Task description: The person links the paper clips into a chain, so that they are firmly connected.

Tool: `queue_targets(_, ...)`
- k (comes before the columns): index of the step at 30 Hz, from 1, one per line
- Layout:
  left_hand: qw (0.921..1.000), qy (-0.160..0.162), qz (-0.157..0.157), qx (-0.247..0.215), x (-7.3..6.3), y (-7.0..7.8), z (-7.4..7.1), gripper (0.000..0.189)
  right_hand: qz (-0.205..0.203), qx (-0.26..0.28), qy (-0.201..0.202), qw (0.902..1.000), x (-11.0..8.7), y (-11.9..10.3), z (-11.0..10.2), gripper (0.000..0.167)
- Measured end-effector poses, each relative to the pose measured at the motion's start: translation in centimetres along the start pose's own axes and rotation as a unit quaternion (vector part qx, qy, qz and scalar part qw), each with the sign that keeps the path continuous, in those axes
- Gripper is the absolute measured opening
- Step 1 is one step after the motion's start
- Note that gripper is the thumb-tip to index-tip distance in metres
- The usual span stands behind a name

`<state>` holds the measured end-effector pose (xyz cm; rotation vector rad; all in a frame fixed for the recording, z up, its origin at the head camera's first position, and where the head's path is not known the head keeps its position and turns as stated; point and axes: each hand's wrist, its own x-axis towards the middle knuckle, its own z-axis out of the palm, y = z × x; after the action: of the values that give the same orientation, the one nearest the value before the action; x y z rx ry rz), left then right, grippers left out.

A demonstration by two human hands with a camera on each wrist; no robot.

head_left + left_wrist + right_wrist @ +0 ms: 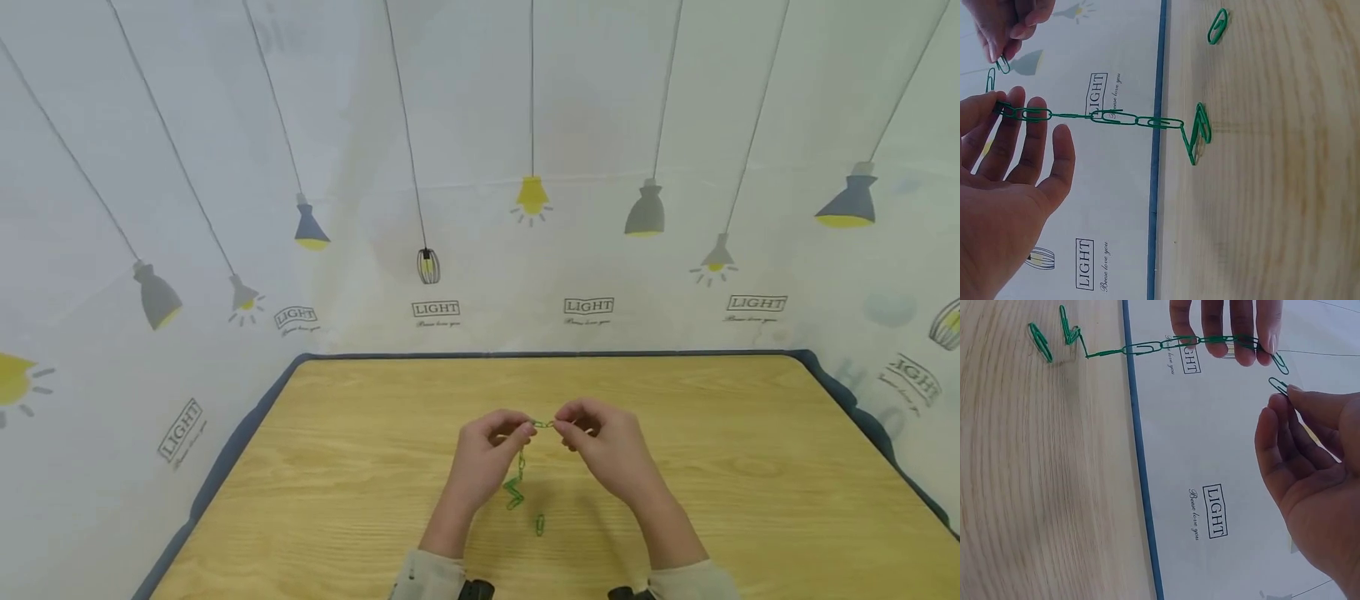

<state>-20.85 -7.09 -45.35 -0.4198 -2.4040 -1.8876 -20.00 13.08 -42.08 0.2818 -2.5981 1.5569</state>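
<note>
My left hand (487, 450) pinches the upper end of a chain of green paper clips (1116, 117) between thumb and forefinger. The chain hangs below that hand, and its lower links rest folded on the tabletop. One end clip (1280, 363) sticks out past the left fingertips. Facing it, my right hand (611, 446) pinches a single green paper clip (1278, 385) by thumb and forefinger. In the right wrist view a small gap shows between the two clips. Another loose green paper clip (540, 524) lies on the table, nearer to me than the chain's lower end.
The wooden table (337, 483) has a dark blue edge (480, 356) along its back and sides. Behind it stands a white curtain-like wall (480, 100) printed with hanging lamps and the word LIGHT.
</note>
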Motion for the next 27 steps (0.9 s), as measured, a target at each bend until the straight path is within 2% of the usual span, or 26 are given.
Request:
queue_targets(4, 1.0000, -0.001, 0.003, -0.001, 0.0, 0.0, 0.0, 0.022, -0.002, 0.009, 0.012, 0.9999, 0.0, -0.2, 0.0, 0.004)
queue_targets(14, 1.0000, 0.007, 0.003, 0.005, -0.3, -0.3, -0.3, 0.022, 0.000, 0.062, 0.011, 0.9980, -0.2, -0.9, 0.5, 0.005)
queue_targets(20, 0.9999, 0.009, 0.005, 0.014, -0.5, -0.1, -0.4, 0.021, 0.019, 0.098, 0.022, 0.9947, -0.3, -1.4, 0.8, 0.007)
queue_targets(27, 0.9969, 0.031, 0.048, 0.054, -0.6, 0.2, -0.4, 0.019, 0.048, 0.168, 0.036, 0.9840, -0.3, -1.7, 1.5, 0.015)
